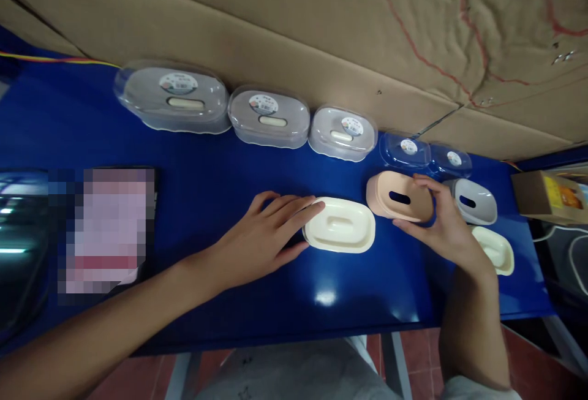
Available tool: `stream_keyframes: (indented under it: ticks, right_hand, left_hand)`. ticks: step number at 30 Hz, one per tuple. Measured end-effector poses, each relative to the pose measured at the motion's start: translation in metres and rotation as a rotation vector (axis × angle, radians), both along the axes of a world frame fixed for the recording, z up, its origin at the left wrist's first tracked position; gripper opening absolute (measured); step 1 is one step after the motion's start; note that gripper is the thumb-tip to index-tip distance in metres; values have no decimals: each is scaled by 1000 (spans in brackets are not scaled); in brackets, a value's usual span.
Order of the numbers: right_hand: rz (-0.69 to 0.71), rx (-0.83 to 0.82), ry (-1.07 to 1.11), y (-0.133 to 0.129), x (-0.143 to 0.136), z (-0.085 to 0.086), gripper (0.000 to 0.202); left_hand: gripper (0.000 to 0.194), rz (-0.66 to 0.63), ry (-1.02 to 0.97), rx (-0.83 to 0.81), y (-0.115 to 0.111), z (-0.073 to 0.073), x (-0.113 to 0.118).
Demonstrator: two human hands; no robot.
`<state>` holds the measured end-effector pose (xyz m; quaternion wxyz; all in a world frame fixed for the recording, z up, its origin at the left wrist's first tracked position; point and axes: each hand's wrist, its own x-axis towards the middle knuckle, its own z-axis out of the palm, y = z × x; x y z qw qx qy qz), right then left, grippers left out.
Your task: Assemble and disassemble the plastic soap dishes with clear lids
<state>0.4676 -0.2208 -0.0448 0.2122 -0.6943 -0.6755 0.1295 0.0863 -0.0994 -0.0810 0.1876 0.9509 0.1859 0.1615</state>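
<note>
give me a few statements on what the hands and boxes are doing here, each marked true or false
1. The left hand touches a cream tray. True.
2. The right hand holds the grey box. False: it holds the peach box.
3. The peach box has a dark slot. True.
4. The grey box is to the left of the peach box. False: it is to the right.
5. The tabletop is red. False: it is blue.
</note>
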Motion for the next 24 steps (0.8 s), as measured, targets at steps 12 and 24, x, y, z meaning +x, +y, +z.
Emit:
stream_keyframes:
  ticks: [12,24]
  right_hand:
    - [336,94,-117,4,-81,-8,84]
    - [329,155,-267,3,-99,-12,77]
  left_hand:
    - [94,16,-2,-197,-2,-6,-2]
    - [73,-20,-1,-51,-2,-6,0]
